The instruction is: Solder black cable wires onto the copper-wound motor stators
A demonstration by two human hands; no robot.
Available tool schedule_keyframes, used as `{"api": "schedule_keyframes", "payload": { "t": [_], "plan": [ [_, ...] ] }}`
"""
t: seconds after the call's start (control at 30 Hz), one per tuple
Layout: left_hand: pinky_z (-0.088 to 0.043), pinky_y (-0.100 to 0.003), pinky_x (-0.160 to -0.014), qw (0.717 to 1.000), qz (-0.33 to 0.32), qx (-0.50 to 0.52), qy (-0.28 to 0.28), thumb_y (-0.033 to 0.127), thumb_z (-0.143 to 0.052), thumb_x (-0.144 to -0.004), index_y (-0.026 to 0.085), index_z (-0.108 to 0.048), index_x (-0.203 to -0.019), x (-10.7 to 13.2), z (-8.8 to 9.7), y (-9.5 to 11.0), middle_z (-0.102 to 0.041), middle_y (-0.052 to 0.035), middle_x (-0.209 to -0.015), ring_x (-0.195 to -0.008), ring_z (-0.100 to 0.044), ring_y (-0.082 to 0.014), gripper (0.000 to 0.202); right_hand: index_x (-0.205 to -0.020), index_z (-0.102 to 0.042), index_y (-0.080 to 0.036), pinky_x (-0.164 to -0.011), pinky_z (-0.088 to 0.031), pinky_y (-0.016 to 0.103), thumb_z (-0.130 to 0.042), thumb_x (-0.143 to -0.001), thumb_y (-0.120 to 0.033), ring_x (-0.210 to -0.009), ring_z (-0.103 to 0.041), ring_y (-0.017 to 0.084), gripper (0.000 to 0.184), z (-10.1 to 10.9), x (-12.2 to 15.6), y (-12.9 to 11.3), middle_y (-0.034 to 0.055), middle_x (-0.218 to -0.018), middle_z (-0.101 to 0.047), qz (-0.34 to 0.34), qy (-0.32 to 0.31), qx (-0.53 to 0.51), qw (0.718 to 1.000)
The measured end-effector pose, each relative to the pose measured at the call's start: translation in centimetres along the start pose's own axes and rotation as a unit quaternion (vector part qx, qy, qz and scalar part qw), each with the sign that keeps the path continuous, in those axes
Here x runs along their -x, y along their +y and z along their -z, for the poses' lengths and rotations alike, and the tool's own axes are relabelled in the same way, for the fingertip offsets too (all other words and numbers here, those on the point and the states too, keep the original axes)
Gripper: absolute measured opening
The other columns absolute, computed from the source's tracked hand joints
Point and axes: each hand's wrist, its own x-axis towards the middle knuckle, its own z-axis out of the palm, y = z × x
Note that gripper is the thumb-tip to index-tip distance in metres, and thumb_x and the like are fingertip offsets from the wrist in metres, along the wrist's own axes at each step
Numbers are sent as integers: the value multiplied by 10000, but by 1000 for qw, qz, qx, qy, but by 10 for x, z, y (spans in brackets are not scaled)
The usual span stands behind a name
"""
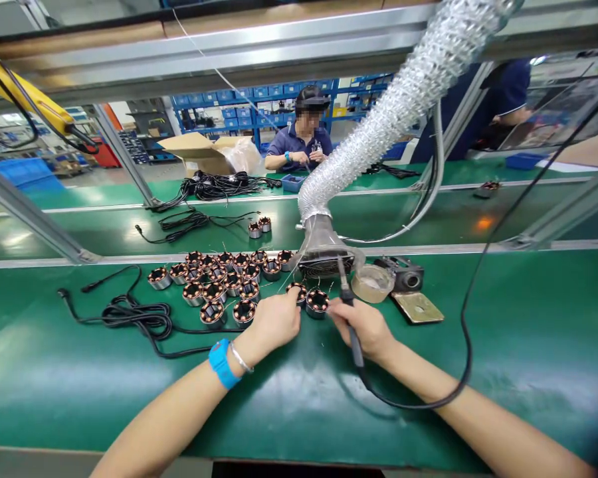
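Note:
My right hand (366, 326) is closed round a soldering iron (357, 350), its tip pointing up and away from me in front of the fume hood. The fingertips of that hand reach the right side of a copper-wound motor stator (317, 304). Just left of it, my left hand (278, 322) has its fingers closed on another stator (296, 293), partly covered by the fingers. A blue band and a bracelet circle my left wrist. Several more stators (214, 292) stand in a cluster to the left, thin wires rising from some.
A fume hood (323, 242) on a silver duct (379, 133) stands straight ahead. Right of it are a round clear container (373, 284), a soldering-iron stand (406, 275) and a flat metal tin (418, 307). Black cable (134, 315) lies left. A co-worker (301, 139) sits opposite.

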Motion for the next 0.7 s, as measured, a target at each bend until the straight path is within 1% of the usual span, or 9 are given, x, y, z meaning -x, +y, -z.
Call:
{"api": "schedule_keyframes", "payload": {
  "t": [0.1, 0.13, 0.2, 0.3, 0.37, 0.43, 0.53, 0.6, 0.7],
  "plan": [
    [-540, -386, -759, 1000, 6, 0, 1, 217, -453, -907, 162, -530, -1270, -4, -10, 4, -737, -127, -1006, -900, -717, -293, 375, -1065, -569, -204, -864, -573, 410, -530, -930, -132, -1026, -685, 230, 158, -22, 4, -2, 136, -1140, -694, 4, -21, -25, 999],
    [-542, -381, -757, 1000, 9, -1, 2, 205, -441, -909, 162, -515, -1272, -1, -12, 3, -736, -123, -1010, -895, -718, -284, 372, -1088, -558, -198, -884, -557, 441, -506, -932, -109, -1059, -672, 240, 187, -27, 4, -3, 148, -1176, -678, 2, -28, -34, 999],
    [-543, -371, -750, 1000, 15, -3, 3, 171, -418, -906, 161, -492, -1268, 10, -13, 0, -733, -112, -1001, -881, -718, -269, 370, -1100, -545, -195, -846, -546, 447, -447, -929, -61, -1041, -674, 241, 239, -29, 5, -4, 152, -1198, -664, -3, -41, -55, 998],
    [-532, -365, -752, 1000, -5, -1, -2, 123, -412, -877, 161, -525, -1196, 29, -17, -3, -718, -110, -963, -884, -703, -266, 341, -1080, -521, -201, -789, -536, 391, -416, -887, -18, -1072, -663, 237, 285, -14, 12, -7, 119, -1125, -681, 1, -64, -100, 993],
    [-518, -365, -754, 999, -29, 23, -2, 111, -412, -865, 154, -552, -1150, 37, -20, -3, -703, -112, -922, -872, -689, -267, 320, -1071, -494, -206, -832, -528, 398, -445, -838, -19, -1129, -638, 241, 303, 2, 18, -12, 87, -1015, -694, 15, -82, -142, 986],
    [-499, -349, -743, 996, -24, 85, 6, 142, -395, -896, 146, -558, -1143, 39, -22, -4, -686, -89, -845, -813, -675, -248, 296, -1062, -481, -207, -882, -515, 447, -507, -799, -56, -1133, -628, 259, 305, 16, 23, -18, 103, -1047, -680, 22, -92, -181, 979],
    [-457, -303, -691, 976, 24, 216, 7, 265, -346, -971, 154, -559, -1170, 34, -23, -5, -620, -15, -701, -695, -622, -200, 312, -1120, -471, -197, -914, -515, 513, -648, -784, -182, -1182, -583, 314, 381, 25, 30, -30, 192, -1262, -583, -14, -99, -193, 976],
    [-430, -281, -692, 954, 28, 297, -22, 330, -343, -982, 171, -594, -1122, 29, -24, -8, -609, -3, -721, -714, -590, -179, 328, -1183, -443, -190, -922, -539, 495, -679, -794, -210, -1247, -544, 325, 456, 24, 33, -38, 210, -1284, -556, -62, -105, -191, 974],
    [-394, -251, -667, 918, 10, 385, -98, 380, -416, -946, 165, -618, -880, 24, -28, -11, -590, 3, -742, -710, -530, -149, 303, -1193, -422, -186, -932, -564, 440, -621, -814, -134, -1244, -566, 297, 431, 19, 37, -48, 193, -1223, -582, -101, -112, -216, 965]
  ]
}}
